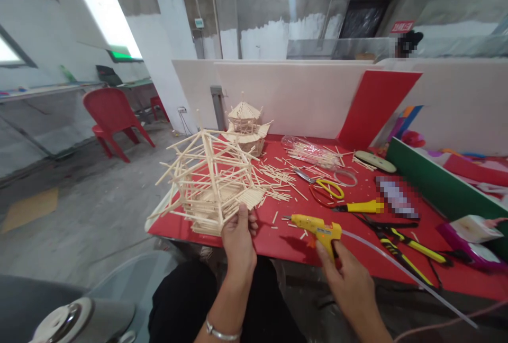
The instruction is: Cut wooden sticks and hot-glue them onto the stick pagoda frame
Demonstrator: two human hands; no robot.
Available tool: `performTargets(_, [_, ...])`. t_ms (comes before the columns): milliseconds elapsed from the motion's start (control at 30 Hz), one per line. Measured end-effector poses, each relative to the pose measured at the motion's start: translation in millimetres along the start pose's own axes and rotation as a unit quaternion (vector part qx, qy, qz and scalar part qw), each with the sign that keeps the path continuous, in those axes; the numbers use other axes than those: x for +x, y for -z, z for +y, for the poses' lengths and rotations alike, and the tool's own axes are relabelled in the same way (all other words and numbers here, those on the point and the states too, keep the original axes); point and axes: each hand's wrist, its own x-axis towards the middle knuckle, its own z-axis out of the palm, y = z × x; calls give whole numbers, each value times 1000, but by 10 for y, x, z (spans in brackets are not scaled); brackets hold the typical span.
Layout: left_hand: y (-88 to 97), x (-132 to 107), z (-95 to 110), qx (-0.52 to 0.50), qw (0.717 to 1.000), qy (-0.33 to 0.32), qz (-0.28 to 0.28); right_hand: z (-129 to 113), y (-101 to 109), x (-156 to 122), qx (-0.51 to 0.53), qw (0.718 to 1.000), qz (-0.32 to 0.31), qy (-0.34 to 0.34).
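Observation:
My left hand [240,229] pinches the near right edge of a model pavilion built of thin wooden sticks [216,173]. Its upper part is an open frame of sticks, and a patch of side-by-side sticks fills one roof section just above my fingers. In my right hand [347,269] is a yellow glue gun [319,229], held by its handle. The nozzle points left toward the model, apart from it. A long clear glue stick [408,271] trails out of the gun's back. Loose cut sticks [278,173] lie scattered on the red tabletop [273,240] behind.
A finished-looking stick pagoda [245,123] stands at the back. Rightward lie a plastic bag of sticks [313,152], yellow-handled scissors [329,187], a yellow-handled cutter [363,206] and pliers [413,250]. A green panel [444,189] borders the right side. A steel flask [83,319] stands lower left.

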Motion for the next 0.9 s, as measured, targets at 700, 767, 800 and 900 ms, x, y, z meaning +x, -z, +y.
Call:
performTargets(700, [-113, -49, 141, -36, 996, -27, 74, 361, 101, 271, -243, 970, -2, -24])
performTargets(767, [-116, -38, 137, -40, 996, -27, 76, 203, 165, 271, -232, 971, 60, 27])
performTargets(800, [-117, -33, 133, -43, 996, -29, 75, 88, 179, 271, -200, 973, 94, 71])
performTargets(900, [-123, -26, 125, -49, 995, -37, 77, -368, 115, 274, -14, 973, 130, 188])
